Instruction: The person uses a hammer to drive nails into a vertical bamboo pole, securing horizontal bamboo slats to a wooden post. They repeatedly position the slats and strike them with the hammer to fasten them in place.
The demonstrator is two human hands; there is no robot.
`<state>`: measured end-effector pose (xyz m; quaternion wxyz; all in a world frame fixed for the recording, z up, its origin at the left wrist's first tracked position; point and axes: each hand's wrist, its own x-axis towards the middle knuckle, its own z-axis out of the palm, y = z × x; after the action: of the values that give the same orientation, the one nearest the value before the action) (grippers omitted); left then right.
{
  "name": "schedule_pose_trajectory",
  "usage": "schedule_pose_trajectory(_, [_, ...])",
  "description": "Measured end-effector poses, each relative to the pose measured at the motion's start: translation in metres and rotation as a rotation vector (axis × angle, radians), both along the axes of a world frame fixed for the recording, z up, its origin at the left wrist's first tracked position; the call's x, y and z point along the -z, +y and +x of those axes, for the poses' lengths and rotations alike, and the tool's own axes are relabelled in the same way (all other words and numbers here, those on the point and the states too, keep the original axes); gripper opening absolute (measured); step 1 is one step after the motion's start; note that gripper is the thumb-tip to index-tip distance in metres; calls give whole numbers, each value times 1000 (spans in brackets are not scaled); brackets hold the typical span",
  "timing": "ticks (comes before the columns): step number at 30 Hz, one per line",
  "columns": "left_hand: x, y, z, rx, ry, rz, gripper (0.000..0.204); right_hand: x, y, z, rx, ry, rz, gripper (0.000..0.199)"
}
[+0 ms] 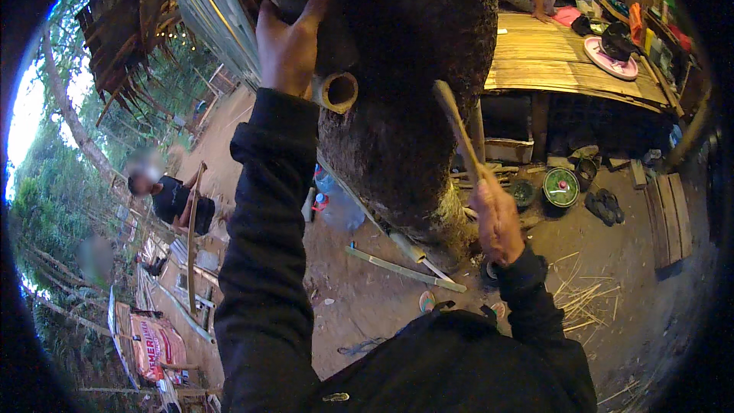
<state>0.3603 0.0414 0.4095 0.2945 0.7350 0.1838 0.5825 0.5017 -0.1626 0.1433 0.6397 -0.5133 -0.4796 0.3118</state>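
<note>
My left hand [289,50] is raised at the upper middle, its fingers and thumb curled around a dark, thick tube. A bamboo tube's open, pale-rimmed end [339,92] shows just right of my left wrist; the rest is in shadow. Right beside it stands a large, dark, rough trunk [409,53]. Lower on the right, my right hand [497,222] is closed around a wooden stick [462,134]. The stick slants up and left, and its wider end is close to the trunk's right side. Whether it touches the trunk, I cannot tell.
A split bamboo strip [405,268] lies on the dirt ground. To the right are a slatted bamboo platform [566,69], a green-filled pot [560,186], sandals [604,206] and a wooden bench [669,218]. A person [176,203] with a long stick is at left; another is at upper right.
</note>
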Motion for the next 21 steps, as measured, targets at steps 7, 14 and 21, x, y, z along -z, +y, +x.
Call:
schedule_pose_trajectory(7, [-46, 9, -12, 173, 97, -203, 43, -33, 7, 5, -303, 225, 81, 25])
schedule_pose_trajectory(14, [-49, 20, -7, 127, 116, -124, 45, -88, 7, -31, -627, 829, 118, 34])
schedule_pose_trajectory(21, [-44, 8, -1, 111, 93, -75, 46, -123, 9, -34, -704, 962, 32, 25])
